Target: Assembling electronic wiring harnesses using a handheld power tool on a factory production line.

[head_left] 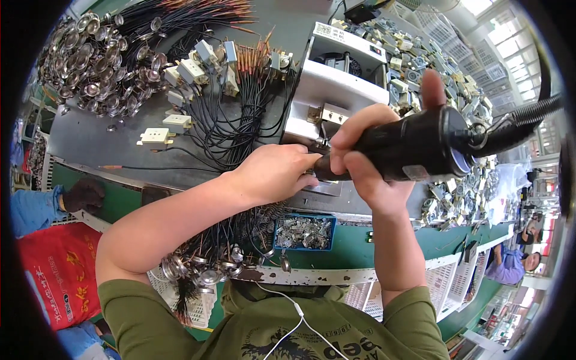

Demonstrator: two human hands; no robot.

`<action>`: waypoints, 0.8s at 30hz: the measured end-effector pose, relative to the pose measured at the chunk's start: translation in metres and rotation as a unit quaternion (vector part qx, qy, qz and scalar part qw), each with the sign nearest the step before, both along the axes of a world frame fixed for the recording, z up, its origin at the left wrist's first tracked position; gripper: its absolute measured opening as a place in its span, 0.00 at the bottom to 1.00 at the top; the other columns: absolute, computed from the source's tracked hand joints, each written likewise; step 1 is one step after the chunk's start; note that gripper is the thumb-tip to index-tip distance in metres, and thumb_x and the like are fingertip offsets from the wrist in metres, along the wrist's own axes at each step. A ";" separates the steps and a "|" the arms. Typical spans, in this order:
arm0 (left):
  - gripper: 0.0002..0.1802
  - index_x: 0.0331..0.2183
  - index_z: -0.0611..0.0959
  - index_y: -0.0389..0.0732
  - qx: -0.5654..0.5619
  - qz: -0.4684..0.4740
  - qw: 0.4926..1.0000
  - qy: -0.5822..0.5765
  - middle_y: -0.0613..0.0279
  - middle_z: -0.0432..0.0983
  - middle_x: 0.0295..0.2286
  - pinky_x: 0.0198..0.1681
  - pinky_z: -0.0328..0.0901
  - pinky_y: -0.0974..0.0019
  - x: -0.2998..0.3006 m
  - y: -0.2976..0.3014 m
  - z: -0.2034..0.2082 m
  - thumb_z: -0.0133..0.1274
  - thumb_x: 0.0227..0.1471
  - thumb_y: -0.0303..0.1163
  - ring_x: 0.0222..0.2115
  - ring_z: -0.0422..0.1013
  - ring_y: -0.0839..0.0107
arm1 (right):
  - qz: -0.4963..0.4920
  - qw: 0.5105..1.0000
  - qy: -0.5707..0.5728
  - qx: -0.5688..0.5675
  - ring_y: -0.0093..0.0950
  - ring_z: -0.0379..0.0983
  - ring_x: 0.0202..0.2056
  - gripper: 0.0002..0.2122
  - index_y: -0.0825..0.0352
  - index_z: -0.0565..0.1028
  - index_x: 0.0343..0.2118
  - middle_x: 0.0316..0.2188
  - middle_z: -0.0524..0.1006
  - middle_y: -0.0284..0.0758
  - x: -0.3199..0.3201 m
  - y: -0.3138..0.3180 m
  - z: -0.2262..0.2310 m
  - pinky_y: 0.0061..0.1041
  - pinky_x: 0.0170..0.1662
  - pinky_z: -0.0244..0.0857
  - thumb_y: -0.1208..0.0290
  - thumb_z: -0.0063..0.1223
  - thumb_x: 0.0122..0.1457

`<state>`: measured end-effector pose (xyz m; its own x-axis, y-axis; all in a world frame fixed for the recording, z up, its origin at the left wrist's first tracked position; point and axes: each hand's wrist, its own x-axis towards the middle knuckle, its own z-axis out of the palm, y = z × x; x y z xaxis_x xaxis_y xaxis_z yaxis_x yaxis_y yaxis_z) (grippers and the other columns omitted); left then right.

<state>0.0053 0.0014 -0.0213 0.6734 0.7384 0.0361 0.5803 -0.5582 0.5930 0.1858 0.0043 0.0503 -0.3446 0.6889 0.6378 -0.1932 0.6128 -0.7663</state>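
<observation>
Right hand (367, 157) around smooth black cylindrical tool (414, 146) (corrugated hose)

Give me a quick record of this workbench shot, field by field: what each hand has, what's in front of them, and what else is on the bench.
right hand: gripping a black powered hand tool with a ribbed hose
left hand: pressed at the tool's tip, fingers curled; what they pinch is hidden
in front: white metal fixture box
near edge: blue tray of small metal parts
bench left: pile of round metal discs on black wires; white connector blocks
bench right: heap of small grey parts
far left: another person's gloved hand
</observation>
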 end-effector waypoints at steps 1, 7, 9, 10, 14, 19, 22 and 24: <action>0.16 0.37 0.80 0.39 -0.001 0.001 1.000 0.000 0.53 0.78 0.32 0.37 0.73 0.50 0.000 0.001 -0.001 0.59 0.54 0.42 0.35 0.77 0.50 | 0.001 1.000 0.000 -0.001 0.26 0.74 0.23 0.52 0.51 0.31 0.72 0.33 0.76 0.42 0.002 0.008 0.002 0.25 0.31 0.73 0.83 0.58 0.56; 0.16 0.39 0.80 0.40 -0.024 -0.022 0.999 0.030 0.52 0.78 0.32 0.39 0.73 0.50 0.002 0.004 0.005 0.58 0.55 0.41 0.36 0.77 0.50 | -0.049 0.998 0.016 -0.043 0.26 0.74 0.24 0.52 0.53 0.34 0.72 0.31 0.76 0.42 -0.009 0.000 0.004 0.25 0.31 0.73 0.87 0.58 0.52; 0.15 0.39 0.79 0.40 -0.024 -0.023 0.999 0.005 0.52 0.78 0.33 0.39 0.73 0.50 0.001 0.003 0.003 0.58 0.55 0.40 0.36 0.77 0.49 | -0.055 0.998 0.012 -0.039 0.25 0.74 0.24 0.52 0.53 0.35 0.72 0.31 0.76 0.42 -0.011 -0.002 0.007 0.25 0.30 0.73 0.87 0.58 0.52; 0.15 0.39 0.79 0.40 -0.024 -0.025 0.999 0.005 0.52 0.78 0.33 0.39 0.73 0.50 0.001 0.002 0.003 0.58 0.55 0.40 0.36 0.77 0.49 | -0.042 0.999 0.002 -0.022 0.25 0.74 0.24 0.52 0.53 0.35 0.72 0.31 0.75 0.42 -0.010 0.000 0.007 0.25 0.30 0.73 0.87 0.58 0.52; 0.14 0.39 0.79 0.40 -0.025 -0.020 0.999 0.011 0.52 0.77 0.32 0.38 0.73 0.51 0.002 0.001 0.010 0.58 0.55 0.39 0.35 0.77 0.49 | 0.005 1.000 0.005 -0.002 0.26 0.73 0.23 0.52 0.51 0.35 0.72 0.30 0.76 0.42 0.001 0.003 0.006 0.25 0.29 0.73 0.84 0.61 0.53; 0.13 0.40 0.79 0.42 -0.008 -0.017 1.000 0.007 0.53 0.76 0.33 0.37 0.72 0.51 0.000 -0.003 0.010 0.58 0.56 0.38 0.34 0.77 0.50 | -0.035 0.999 0.028 0.017 0.26 0.75 0.23 0.50 0.53 0.37 0.72 0.32 0.78 0.44 -0.001 0.000 0.011 0.25 0.27 0.72 0.75 0.66 0.56; 0.16 0.46 0.80 0.46 0.033 0.000 0.998 -0.055 0.58 0.75 0.35 0.37 0.72 0.54 -0.002 -0.004 0.026 0.58 0.56 0.35 0.34 0.77 0.54 | -0.148 0.980 0.131 -0.008 0.28 0.75 0.24 0.40 0.57 0.42 0.70 0.40 0.77 0.48 0.012 -0.007 0.038 0.27 0.29 0.71 0.69 0.57 0.64; 0.17 0.47 0.80 0.45 0.012 0.002 0.995 -0.099 0.58 0.77 0.36 0.40 0.72 0.57 -0.006 0.000 0.037 0.59 0.55 0.32 0.37 0.77 0.56 | -0.182 0.973 0.138 -0.020 0.27 0.74 0.27 0.36 0.58 0.44 0.70 0.44 0.75 0.50 0.029 -0.004 0.052 0.28 0.29 0.71 0.69 0.53 0.66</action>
<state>-0.0011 0.0018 0.0155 0.6486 0.7381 0.1859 0.4553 -0.5720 0.6823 0.2148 0.0006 0.1022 0.1071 0.7599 0.6412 -0.1715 0.6493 -0.7409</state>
